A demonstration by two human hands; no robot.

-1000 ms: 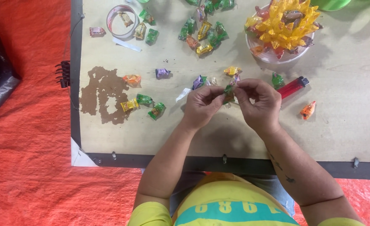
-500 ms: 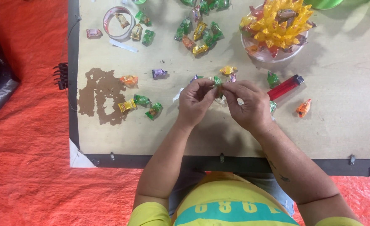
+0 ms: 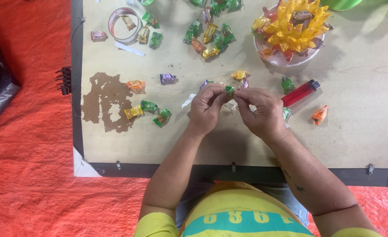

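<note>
Your beige wooden worktop [image 3: 361, 131] sits on an orange woven mat [image 3: 27, 175] and carries loose items on all sides of your hands. At the far edge lies a scattered group of green, gold and orange foil-wrapped candies [image 3: 209, 33]; to its left, a roll of clear tape [image 3: 123, 22] lies flat with one wrapped candy inside its ring. At the far right, a round white dish [image 3: 286, 59] holds a flower-shaped arrangement of yellow wrappers [image 3: 293, 26]. A red plastic lighter [image 3: 300, 92] lies just beside your right hand, with a small green candy above it and an orange wrapped candy [image 3: 319, 114] further right. To the left, a dark brown patch [image 3: 106, 103] marks the board, with an orange candy, a yellow candy and two green candies near it; a purple wrapped candy [image 3: 167, 78] lies farther in. A black hair claw clip [image 3: 64, 81] is at the left border. Nothing lies between your hands and your body. Your left hand [image 3: 206, 109] and right hand [image 3: 262, 113] meet over the worktop centre, fingertips pinched together on a small green-wrapped candy [image 3: 230, 90], which is raised between both thumbs and forefingers. A clear strip, partly hidden, hangs beneath your fingers.
</note>
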